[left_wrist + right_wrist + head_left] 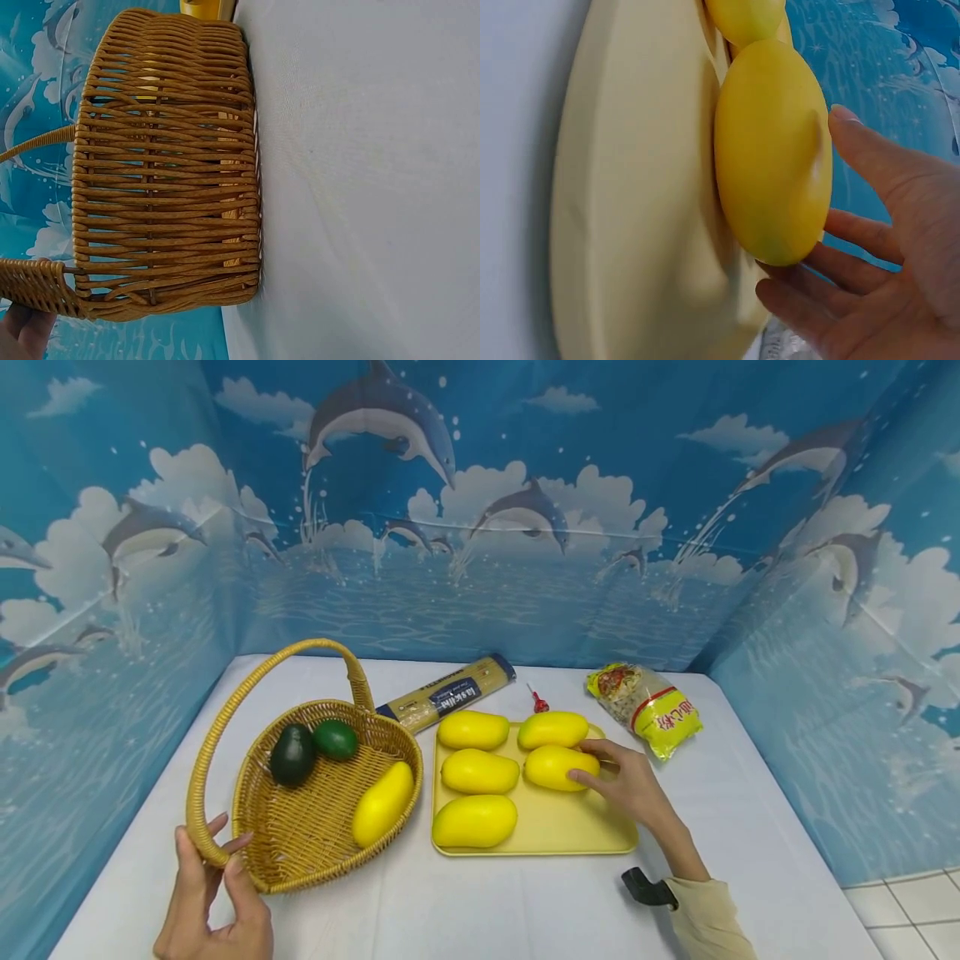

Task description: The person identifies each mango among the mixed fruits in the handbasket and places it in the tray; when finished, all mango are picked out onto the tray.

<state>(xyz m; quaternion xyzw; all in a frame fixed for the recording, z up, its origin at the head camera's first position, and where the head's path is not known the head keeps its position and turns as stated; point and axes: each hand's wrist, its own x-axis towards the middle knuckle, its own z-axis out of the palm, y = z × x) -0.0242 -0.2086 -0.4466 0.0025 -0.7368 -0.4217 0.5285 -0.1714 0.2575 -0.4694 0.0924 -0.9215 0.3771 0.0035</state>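
My left hand (213, 893) pinches the lower end of the handle of a wicker basket (330, 881), also seen side-on in the left wrist view. Two dark green avocados (292, 755) and one yellow mango (383, 804) lie inside it. On a pale yellow tray (570, 831) sit several yellow mangoes in two columns. Around the right end of the mango (772, 154) in the middle of the right column, my right hand (622, 777) spreads its thumb and fingers. In the right wrist view those fingers look loose, the thumb beside the mango and the fingertips near its end.
Behind the tray lie a pack of spaghetti (450, 693), a small red object with a thin metal tip (538, 701) and a bag of dry food (645, 706). White cloth covers the table (480, 910). Dolphin-print curtains (480, 568) stand at the back and both sides.
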